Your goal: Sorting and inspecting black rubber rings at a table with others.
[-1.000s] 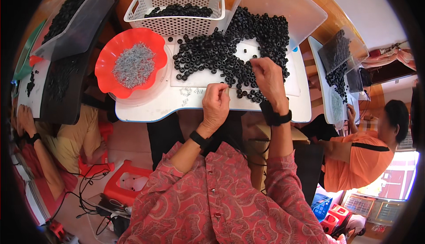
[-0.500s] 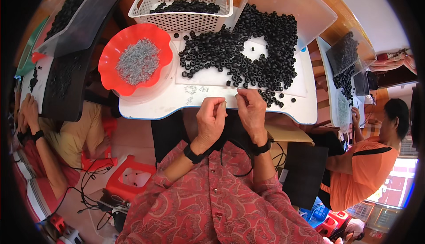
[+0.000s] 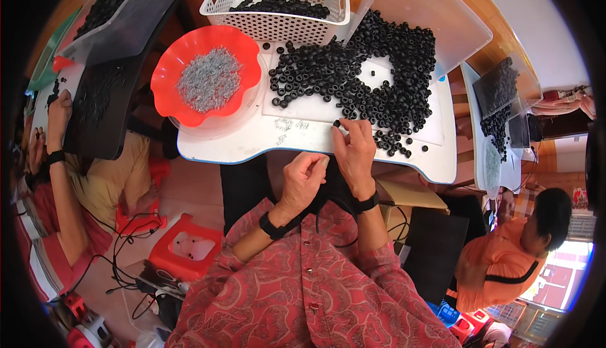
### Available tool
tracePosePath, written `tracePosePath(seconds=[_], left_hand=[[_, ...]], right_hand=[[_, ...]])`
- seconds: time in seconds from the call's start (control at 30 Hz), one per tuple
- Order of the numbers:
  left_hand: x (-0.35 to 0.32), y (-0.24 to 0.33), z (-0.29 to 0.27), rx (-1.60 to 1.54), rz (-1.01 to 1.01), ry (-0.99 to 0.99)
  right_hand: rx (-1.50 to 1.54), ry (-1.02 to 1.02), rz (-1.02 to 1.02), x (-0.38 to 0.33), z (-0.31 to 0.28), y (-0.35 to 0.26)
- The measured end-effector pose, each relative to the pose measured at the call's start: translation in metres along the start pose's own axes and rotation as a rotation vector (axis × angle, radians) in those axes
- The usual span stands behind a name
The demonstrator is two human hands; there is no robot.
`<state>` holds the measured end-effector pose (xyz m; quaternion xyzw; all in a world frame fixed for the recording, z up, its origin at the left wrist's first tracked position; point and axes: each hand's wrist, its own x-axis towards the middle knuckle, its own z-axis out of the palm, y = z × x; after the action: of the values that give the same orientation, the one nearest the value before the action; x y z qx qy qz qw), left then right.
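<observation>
A heap of small black rubber rings (image 3: 379, 76) covers the right half of the white table (image 3: 252, 146). My right hand (image 3: 356, 152) rests at the table's front edge, just short of the heap, and pinches one black ring (image 3: 336, 124) at its fingertips. My left hand (image 3: 303, 177) hovers just below the front edge, left of the right hand. Its fingers are curled into a pinch and nothing shows between them. A red bowl (image 3: 189, 105) of small grey metal parts (image 3: 209, 78) stands on the table's left side.
A white mesh basket (image 3: 278, 0) holding black rings stands at the back. A clear tray (image 3: 429, 19) leans at the back right. A person on the left (image 3: 57, 158) and a person in orange (image 3: 511, 253) work at other tables. A red stool (image 3: 189, 250) stands on the floor.
My right hand has pulled back from the heap to the front edge with one ring. My left hand has come off the tabletop to just below the edge.
</observation>
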<state>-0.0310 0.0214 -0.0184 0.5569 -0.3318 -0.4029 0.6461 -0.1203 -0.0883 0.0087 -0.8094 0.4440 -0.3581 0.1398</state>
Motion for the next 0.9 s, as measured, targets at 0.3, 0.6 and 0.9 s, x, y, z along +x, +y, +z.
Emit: tracePosePath(seconds=[0.3, 0.6, 0.9], left_hand=[[0.013, 0.01, -0.011, -0.398, -0.213, 0.003], [0.009, 0.013, -0.026, -0.526, -0.213, -0.035], [0.005, 0.007, -0.049, -0.464, -0.251, 0.013]], right_hand=[[0.49, -0.127, 0.196, -0.021, -0.024, -0.013], [0.452, -0.367, 0.057, -0.022, -0.03, -0.036], [0.324, -0.2, -0.018, -0.008, 0.007, -0.028]])
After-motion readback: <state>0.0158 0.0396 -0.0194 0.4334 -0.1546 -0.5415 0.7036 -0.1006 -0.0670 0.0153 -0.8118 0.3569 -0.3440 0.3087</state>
